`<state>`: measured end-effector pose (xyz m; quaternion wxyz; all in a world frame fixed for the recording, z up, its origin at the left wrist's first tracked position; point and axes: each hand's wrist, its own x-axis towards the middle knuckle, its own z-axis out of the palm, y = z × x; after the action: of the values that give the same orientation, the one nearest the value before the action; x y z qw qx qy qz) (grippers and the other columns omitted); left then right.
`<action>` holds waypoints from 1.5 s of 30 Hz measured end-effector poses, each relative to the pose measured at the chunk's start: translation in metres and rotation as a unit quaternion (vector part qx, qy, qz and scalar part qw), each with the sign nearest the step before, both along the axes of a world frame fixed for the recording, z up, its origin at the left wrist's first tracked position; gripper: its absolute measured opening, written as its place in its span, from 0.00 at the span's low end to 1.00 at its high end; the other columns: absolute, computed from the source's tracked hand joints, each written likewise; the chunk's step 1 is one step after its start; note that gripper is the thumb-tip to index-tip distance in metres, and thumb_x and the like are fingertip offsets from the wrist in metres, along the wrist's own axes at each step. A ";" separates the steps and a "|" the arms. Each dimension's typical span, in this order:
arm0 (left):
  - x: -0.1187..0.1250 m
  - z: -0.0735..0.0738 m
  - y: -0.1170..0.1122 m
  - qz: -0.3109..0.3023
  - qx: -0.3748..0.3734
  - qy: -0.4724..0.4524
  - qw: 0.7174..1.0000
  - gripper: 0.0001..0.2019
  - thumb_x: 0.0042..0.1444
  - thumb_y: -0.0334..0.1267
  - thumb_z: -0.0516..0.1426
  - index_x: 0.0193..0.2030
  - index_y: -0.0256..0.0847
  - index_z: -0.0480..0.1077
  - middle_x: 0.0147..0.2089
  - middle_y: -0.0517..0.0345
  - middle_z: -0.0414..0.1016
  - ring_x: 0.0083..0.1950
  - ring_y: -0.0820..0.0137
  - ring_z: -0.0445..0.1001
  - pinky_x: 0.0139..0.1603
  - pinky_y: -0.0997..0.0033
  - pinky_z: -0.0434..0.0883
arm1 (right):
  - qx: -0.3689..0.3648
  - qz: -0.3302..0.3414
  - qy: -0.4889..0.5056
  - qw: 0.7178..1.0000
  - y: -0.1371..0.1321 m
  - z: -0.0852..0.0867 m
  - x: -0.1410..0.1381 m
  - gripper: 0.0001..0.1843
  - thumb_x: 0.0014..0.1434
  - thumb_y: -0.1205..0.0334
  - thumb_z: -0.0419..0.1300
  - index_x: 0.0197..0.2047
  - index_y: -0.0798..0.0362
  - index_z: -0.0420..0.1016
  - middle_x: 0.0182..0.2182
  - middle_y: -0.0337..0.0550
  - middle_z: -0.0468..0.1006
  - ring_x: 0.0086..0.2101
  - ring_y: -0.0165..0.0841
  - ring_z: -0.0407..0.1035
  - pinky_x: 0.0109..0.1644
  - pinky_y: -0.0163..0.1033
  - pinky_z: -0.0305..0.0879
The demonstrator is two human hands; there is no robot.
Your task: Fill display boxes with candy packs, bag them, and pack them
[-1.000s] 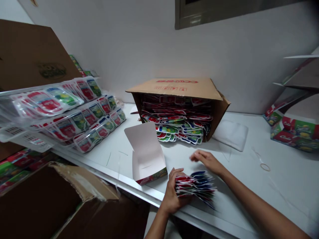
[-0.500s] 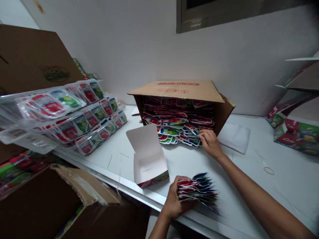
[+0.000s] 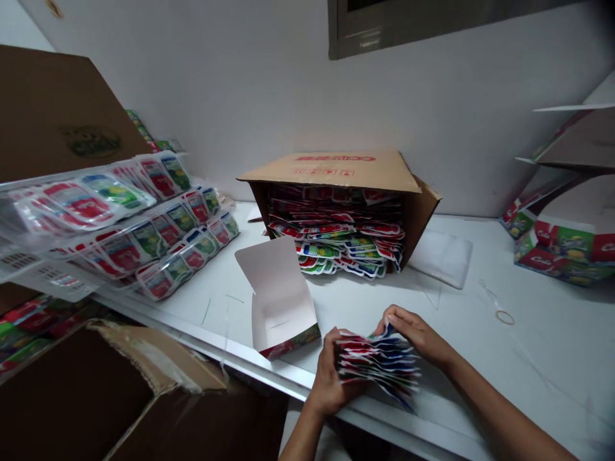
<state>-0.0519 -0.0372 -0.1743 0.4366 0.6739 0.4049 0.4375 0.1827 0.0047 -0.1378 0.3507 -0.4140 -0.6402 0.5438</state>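
A white desk (image 3: 548, 326) with a pale metal front edge runs along the wall. On it, a brown carton (image 3: 331, 171) stands with its open side facing forward; a white flat pouch (image 3: 444, 259) lies just beside its right. Nearer the front edge sits a small box (image 3: 283, 310), lid raised. Rightward lie a tan ring (image 3: 505, 323) and printed boxes (image 3: 567, 250); leftward, thin green strands (image 3: 206, 311).

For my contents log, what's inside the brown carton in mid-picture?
The brown carton holds stacked red, green and blue packets at its open front; whatever lies behind them is hidden.
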 end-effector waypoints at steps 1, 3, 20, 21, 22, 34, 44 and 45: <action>0.001 0.000 -0.001 0.000 -0.017 -0.022 1.000 0.40 0.42 0.35 0.67 0.61 0.43 0.55 0.51 0.48 0.73 0.50 0.58 0.75 0.57 0.54 0.69 | 0.044 -0.022 -0.044 0.998 0.008 0.000 0.001 0.23 0.68 0.46 0.44 0.36 0.53 0.72 0.33 0.44 0.78 0.34 0.35 0.72 0.41 0.41 0.68; 0.003 0.000 -0.001 -0.003 -0.034 -0.059 0.998 0.51 0.41 0.33 0.67 0.67 0.46 0.41 0.53 0.49 0.70 0.47 0.61 0.76 0.53 0.58 0.71 | 0.141 -0.126 -0.140 0.972 0.030 -0.003 0.005 0.22 0.67 0.46 0.46 0.37 0.52 0.72 0.32 0.45 0.78 0.33 0.36 0.71 0.40 0.42 0.68; -0.003 0.001 0.006 -0.014 0.050 0.062 0.997 0.29 0.41 0.46 0.68 0.50 0.39 0.70 0.74 0.45 0.34 0.74 0.45 0.32 0.70 0.43 0.44 | 0.210 0.083 -0.235 0.945 0.021 0.047 0.014 0.09 0.66 0.59 0.49 0.41 0.51 0.69 0.35 0.41 0.76 0.35 0.32 0.69 0.41 0.37 0.65; -0.003 0.001 0.006 -0.018 0.050 0.061 0.997 0.29 0.40 0.45 0.68 0.50 0.39 0.69 0.74 0.43 0.38 0.74 0.45 0.34 0.70 0.44 0.45 | 0.183 0.127 -0.229 0.947 0.016 0.052 0.011 0.10 0.67 0.58 0.49 0.40 0.51 0.69 0.33 0.39 0.76 0.32 0.30 0.68 0.39 0.35 0.64; -0.003 0.003 0.006 -0.027 0.048 0.057 0.997 0.28 0.40 0.45 0.68 0.49 0.39 0.69 0.71 0.41 0.47 0.73 0.45 0.40 0.69 0.45 0.47 | 0.167 0.161 -0.223 0.947 0.013 0.055 0.009 0.11 0.67 0.57 0.49 0.40 0.51 0.70 0.31 0.37 0.75 0.31 0.30 0.67 0.37 0.34 0.64; -0.001 0.019 0.005 -0.074 0.023 0.003 0.997 0.26 0.39 0.43 0.66 0.46 0.40 0.68 0.47 0.50 0.69 0.49 0.56 0.69 0.51 0.61 0.66 | 0.286 -0.317 -0.422 0.800 0.120 0.011 0.028 0.13 0.63 0.65 0.49 0.40 0.58 0.74 0.41 0.62 0.73 0.42 0.49 0.65 0.42 0.49 0.60; -0.003 0.015 0.004 -0.082 0.017 0.007 0.996 0.29 0.38 0.39 0.67 0.51 0.41 0.68 0.55 0.48 0.65 0.57 0.54 0.66 0.60 0.56 0.63 | 0.306 0.041 -0.378 0.873 0.042 0.059 0.014 0.09 0.65 0.64 0.48 0.39 0.50 0.68 0.31 0.41 0.75 0.30 0.33 0.66 0.35 0.35 0.61; -0.004 0.013 0.004 -0.077 0.022 0.014 0.997 0.30 0.38 0.40 0.67 0.52 0.41 0.68 0.58 0.47 0.62 0.61 0.51 0.62 0.63 0.54 0.61 | 0.280 0.106 -0.360 0.884 0.032 0.067 0.010 0.08 0.65 0.64 0.48 0.38 0.50 0.68 0.30 0.40 0.74 0.28 0.32 0.65 0.33 0.34 0.60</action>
<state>-0.0555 -0.0327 -0.1612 0.4479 0.7187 0.3483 0.4020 0.1923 0.0368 -0.0704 0.1375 -0.3959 -0.8879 0.1897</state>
